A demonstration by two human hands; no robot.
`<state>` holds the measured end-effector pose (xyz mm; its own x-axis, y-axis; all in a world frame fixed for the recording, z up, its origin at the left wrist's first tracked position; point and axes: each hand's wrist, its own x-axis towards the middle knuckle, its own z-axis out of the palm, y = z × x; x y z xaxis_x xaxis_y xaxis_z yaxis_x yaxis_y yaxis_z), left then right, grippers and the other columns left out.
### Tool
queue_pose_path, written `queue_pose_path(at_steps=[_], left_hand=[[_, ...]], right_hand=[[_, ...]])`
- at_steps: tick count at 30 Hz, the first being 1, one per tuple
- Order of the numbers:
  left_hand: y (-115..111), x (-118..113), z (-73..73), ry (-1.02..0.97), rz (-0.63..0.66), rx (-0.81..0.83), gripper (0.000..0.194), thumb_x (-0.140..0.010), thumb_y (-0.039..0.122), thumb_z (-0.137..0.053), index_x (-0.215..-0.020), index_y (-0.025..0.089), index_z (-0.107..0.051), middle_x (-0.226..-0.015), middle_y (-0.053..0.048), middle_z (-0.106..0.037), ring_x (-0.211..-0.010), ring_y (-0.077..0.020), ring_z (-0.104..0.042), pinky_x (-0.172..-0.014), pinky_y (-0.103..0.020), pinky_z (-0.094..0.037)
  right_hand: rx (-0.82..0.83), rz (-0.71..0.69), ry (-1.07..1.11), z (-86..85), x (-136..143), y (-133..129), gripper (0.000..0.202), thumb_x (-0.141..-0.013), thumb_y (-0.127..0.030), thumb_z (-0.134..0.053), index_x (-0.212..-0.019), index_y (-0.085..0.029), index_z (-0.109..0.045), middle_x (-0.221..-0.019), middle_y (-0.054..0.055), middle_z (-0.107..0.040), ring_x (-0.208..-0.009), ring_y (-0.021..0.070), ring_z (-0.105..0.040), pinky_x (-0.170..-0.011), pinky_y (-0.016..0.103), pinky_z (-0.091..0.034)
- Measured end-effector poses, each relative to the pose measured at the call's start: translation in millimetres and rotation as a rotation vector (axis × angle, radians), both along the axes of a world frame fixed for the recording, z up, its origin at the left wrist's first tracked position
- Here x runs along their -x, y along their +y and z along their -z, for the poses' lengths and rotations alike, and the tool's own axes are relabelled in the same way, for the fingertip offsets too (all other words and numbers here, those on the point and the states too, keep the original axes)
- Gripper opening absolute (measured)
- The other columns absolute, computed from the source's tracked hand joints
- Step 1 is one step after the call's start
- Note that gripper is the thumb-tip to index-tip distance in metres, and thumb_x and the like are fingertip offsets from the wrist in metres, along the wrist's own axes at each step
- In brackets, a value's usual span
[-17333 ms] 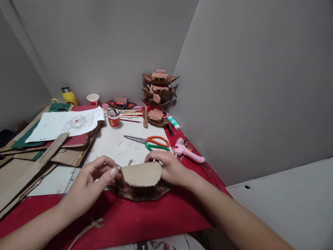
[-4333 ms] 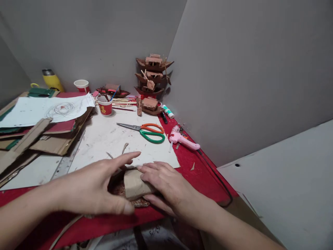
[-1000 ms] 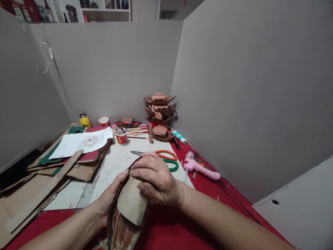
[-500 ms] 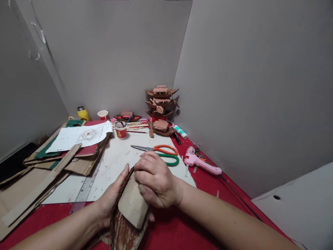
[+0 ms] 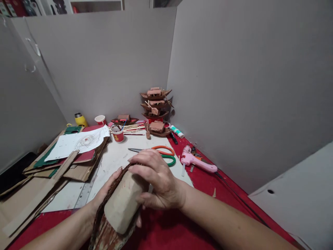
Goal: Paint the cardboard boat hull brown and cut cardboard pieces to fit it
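Note:
A brown painted cardboard boat (image 5: 105, 233) is tilted towards me at the near edge of the table, its corrugated rim showing. Inside it sits a smooth beige block-like piece (image 5: 124, 203), its kind unclear. My left hand (image 5: 102, 196) cradles the hull from the left and below, with fingertips showing on the far side. Over the far end of the boat curls my right hand (image 5: 157, 178), its fingers on the rim and the beige piece and its thumb against the piece's right side. That hand partly hides the far end.
Beyond my hands lie scissors (image 5: 166, 150) on a white sheet (image 5: 117, 156). A pink glue gun (image 5: 199, 161) rests at the right. Finished model boats (image 5: 156, 104) are stacked at the back, near paint cups (image 5: 117, 134). Cardboard pieces (image 5: 83, 168) and a ruler (image 5: 84, 194) lie left.
The boat has shifted nearer and to the left in view. My right hand has loosened and spread its fingers, showing more of the beige piece. The view has tipped upward.

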<state>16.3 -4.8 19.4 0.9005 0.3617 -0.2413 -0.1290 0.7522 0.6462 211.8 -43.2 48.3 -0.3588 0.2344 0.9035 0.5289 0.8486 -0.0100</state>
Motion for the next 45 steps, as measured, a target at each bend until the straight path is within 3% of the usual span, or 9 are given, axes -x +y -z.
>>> queue_pose_path(at_steps=[3,8,14,22,33,38,45], left_hand=[[9.3,3.9,-1.4,0.001,0.132,0.034,0.075,-0.084,0.070,-0.045,-0.097,0.002,-0.072,-0.086,-0.015,-0.078,-0.070,-0.0285,-0.075,-0.068,-0.034,-0.056],[29.0,10.6,-5.2,-0.065,0.079,0.036,0.073,-0.082,0.069,-0.050,-0.115,0.006,-0.068,-0.093,-0.017,-0.077,-0.073,-0.0332,-0.075,-0.065,-0.037,-0.057],[43.5,16.2,-7.2,-0.077,0.074,0.051,0.075,-0.083,0.070,-0.048,-0.126,0.010,-0.063,-0.098,-0.019,-0.076,-0.078,-0.0313,-0.076,-0.068,-0.036,-0.057],[48.2,17.1,-11.0,-0.082,0.107,0.049,0.069,-0.085,0.067,-0.048,-0.123,0.011,-0.065,-0.098,-0.018,-0.077,-0.077,-0.0308,-0.076,-0.067,-0.036,-0.056],[48.8,21.5,-3.2,-0.087,0.142,0.048,0.066,-0.086,0.066,-0.047,-0.115,0.010,-0.068,-0.098,-0.017,-0.077,-0.077,-0.0311,-0.075,-0.066,-0.037,-0.057],[48.2,18.1,-3.3,-0.032,0.062,0.012,0.070,-0.084,0.070,-0.046,-0.111,0.009,-0.069,-0.091,-0.018,-0.077,-0.070,-0.0311,-0.075,-0.059,-0.036,-0.055],[54.7,18.3,12.3,-0.022,-0.049,-0.033,0.070,-0.084,0.068,-0.048,-0.113,0.007,-0.069,-0.088,-0.020,-0.077,-0.068,-0.0315,-0.074,-0.061,-0.037,-0.055]], right_hand=[[-0.025,0.030,0.126,-2.1,-10.3,-1.3,0.037,-0.099,-0.046,-0.040,-0.119,-0.019,-0.053,-0.107,0.014,-0.063,-0.101,0.0264,-0.060,-0.088,0.047,-0.048],[0.016,0.113,0.259,0.1,-21.5,3.2,0.025,-0.098,-0.033,-0.044,-0.117,-0.021,-0.054,-0.102,0.012,-0.064,-0.099,0.0269,-0.060,-0.086,0.048,-0.049],[0.021,0.163,0.242,11.3,-21.7,14.0,0.020,-0.092,-0.023,-0.053,-0.112,-0.021,-0.056,-0.099,0.010,-0.067,-0.096,0.0258,-0.062,-0.083,0.045,-0.050],[0.024,0.140,0.205,19.7,-16.7,16.7,0.022,-0.090,-0.021,-0.056,-0.112,-0.019,-0.056,-0.100,0.011,-0.068,-0.094,0.0258,-0.062,-0.082,0.044,-0.050],[0.020,0.140,0.198,19.8,-12.8,14.0,0.024,-0.090,-0.022,-0.055,-0.114,-0.018,-0.058,-0.103,0.012,-0.068,-0.098,0.0257,-0.062,-0.085,0.044,-0.050],[0.037,0.136,0.183,21.4,-11.0,12.2,0.028,-0.091,-0.021,-0.055,-0.118,-0.018,-0.057,-0.104,0.012,-0.067,-0.098,0.0252,-0.061,-0.085,0.043,-0.050],[0.060,0.148,0.139,28.4,-5.3,13.0,0.035,-0.091,-0.023,-0.055,-0.125,-0.017,-0.055,-0.112,0.013,-0.066,-0.105,0.0265,-0.060,-0.089,0.045,-0.049]])
